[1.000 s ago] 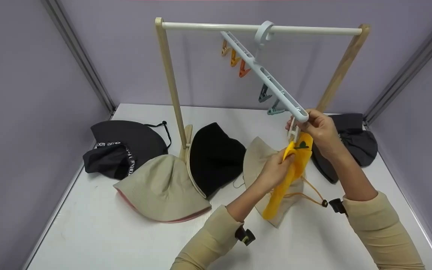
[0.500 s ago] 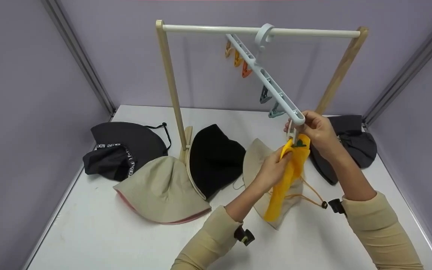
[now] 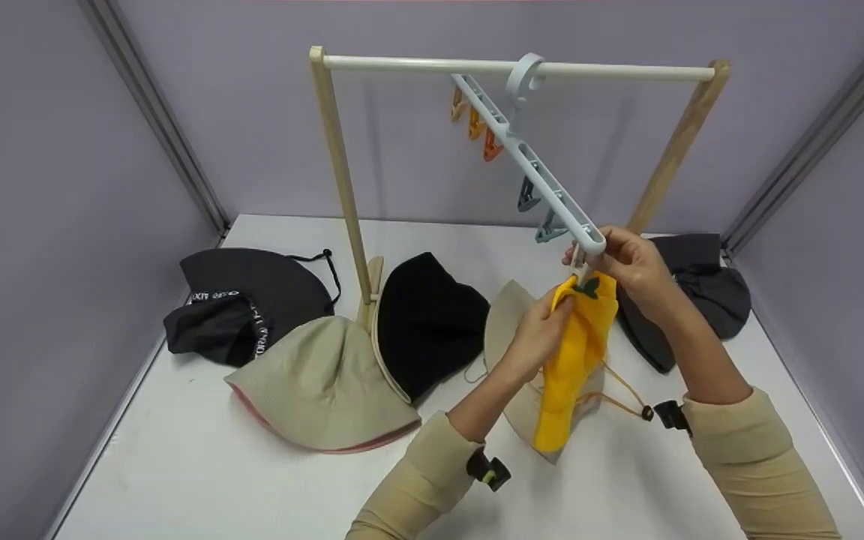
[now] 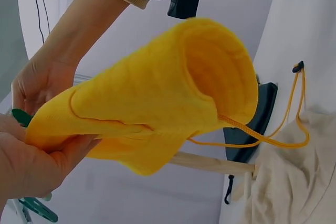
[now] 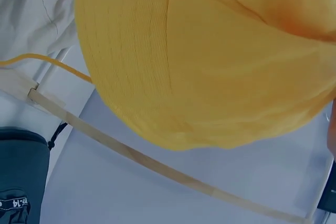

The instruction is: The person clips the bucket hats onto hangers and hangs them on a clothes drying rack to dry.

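Left hand (image 3: 537,337) pinching a yellow hat (image 3: 573,367), right hand (image 3: 637,270) pinching a pale clip (image 3: 579,268) under the hanger (image 3: 510,136)

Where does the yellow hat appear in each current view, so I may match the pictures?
Head: the yellow hat is right of centre, mostly in the lower half.
Left wrist: the yellow hat spans the middle, from the left side to right of centre.
Right wrist: the yellow hat fills the upper right.
Shared landmark: the orange cord.
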Demonstrator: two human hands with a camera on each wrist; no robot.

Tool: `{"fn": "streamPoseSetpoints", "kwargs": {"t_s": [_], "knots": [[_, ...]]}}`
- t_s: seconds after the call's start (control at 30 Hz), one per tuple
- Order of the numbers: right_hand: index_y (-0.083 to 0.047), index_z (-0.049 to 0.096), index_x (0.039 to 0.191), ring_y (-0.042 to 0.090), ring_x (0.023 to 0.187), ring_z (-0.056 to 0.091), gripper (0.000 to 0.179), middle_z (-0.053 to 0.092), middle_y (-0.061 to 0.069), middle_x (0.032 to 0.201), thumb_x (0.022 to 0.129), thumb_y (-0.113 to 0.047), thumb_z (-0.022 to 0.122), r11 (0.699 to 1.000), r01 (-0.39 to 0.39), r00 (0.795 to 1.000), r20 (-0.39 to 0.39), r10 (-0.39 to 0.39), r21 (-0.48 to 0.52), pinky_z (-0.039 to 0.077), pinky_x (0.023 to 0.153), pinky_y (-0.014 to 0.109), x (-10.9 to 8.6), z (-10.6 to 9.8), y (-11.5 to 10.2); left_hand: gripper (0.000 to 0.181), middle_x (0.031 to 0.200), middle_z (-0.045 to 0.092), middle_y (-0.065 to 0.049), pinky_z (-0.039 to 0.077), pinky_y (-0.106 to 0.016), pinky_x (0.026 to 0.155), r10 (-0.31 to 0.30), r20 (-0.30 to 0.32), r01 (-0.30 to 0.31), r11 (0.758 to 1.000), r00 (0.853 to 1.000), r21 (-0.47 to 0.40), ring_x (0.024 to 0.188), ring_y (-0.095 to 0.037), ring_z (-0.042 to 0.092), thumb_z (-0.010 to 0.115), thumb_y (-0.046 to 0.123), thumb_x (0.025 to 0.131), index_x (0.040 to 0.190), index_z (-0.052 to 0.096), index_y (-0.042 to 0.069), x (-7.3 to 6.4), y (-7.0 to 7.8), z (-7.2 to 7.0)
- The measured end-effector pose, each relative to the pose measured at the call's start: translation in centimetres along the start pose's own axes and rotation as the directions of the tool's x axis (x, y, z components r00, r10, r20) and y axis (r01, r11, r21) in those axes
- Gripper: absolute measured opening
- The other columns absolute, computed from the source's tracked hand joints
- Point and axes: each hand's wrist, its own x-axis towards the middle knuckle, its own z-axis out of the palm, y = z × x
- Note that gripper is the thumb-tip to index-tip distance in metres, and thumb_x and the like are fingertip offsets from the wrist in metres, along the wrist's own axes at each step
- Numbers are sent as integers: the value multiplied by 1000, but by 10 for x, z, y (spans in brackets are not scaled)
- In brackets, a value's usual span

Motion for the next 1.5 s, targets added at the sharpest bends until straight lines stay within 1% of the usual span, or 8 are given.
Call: {"fn": "streamPoseSetpoints", "kwargs": {"t_s": [0.1,0.2,0.47,0.67,0.93,1.03,1.23,1.5], "knots": [[13,52,112,28,94,58,23,61,20,99,93,0,51,1000,-16,1000,16,17,-11,43,86,32,-6,-3,1,35,119,56,-1,44,-27,86,-3,-3,3,999,1000,40,93,-11,54,45,19,98,132,49,10,-1,-1,-1],[11,53,116,27,95,58,25,61,21,102,94,-2,49,998,-56,998,-15,56,-35,42,88,32,-10,-4,4,34,112,58,0,46,-26,80,1,6,-1,997,1000,84,86,-11,54,46,20,98,131,51,13,-1,-4,0],[9,55,116,25,95,58,25,63,19,102,95,-2,47,990,-119,990,-78,113,-75,41,87,30,-11,1,10,35,114,58,-2,45,-25,82,75,12,-76,987,997,144,89,-9,54,49,18,97,131,50,10,-1,-13,2],[7,55,118,20,94,57,26,63,12,102,94,-2,48,988,-135,985,-121,126,-73,42,84,28,-12,1,14,35,105,60,-4,46,-23,76,135,5,-133,969,991,210,87,-9,56,53,10,94,128,51,7,-4,-21,-1],[9,52,118,21,82,56,29,53,33,106,89,4,54,993,-100,989,-119,92,-60,47,71,26,-10,1,20,41,117,57,-9,46,-26,80,117,1,-113,957,993,267,100,-14,55,54,5,91,132,47,7,-9,-35,0],[10,51,115,20,78,55,30,57,27,101,86,7,57,992,-77,987,-151,62,-96,47,66,24,-8,2,22,44,119,56,-10,46,-27,79,101,-3,-96,954,995,284,99,-14,54,54,5,91,134,45,8,-11,-40,3],[14,50,111,13,74,53,29,64,-1,92,84,10,59,965,-95,969,-245,33,-246,47,64,20,-4,7,18,47,112,57,-5,45,-24,74,95,-2,-90,955,995,283,88,-12,54,56,6,89,134,44,8,-13,-52,7],[10,49,114,12,73,57,30,61,-7,90,86,4,59,928,-142,950,-311,30,-344,49,65,21,0,-4,29,51,109,57,-1,45,-24,71,11,-12,-5,933,1000,359,84,-9,52,59,13,89,137,41,12,-15,-71,12]]}}
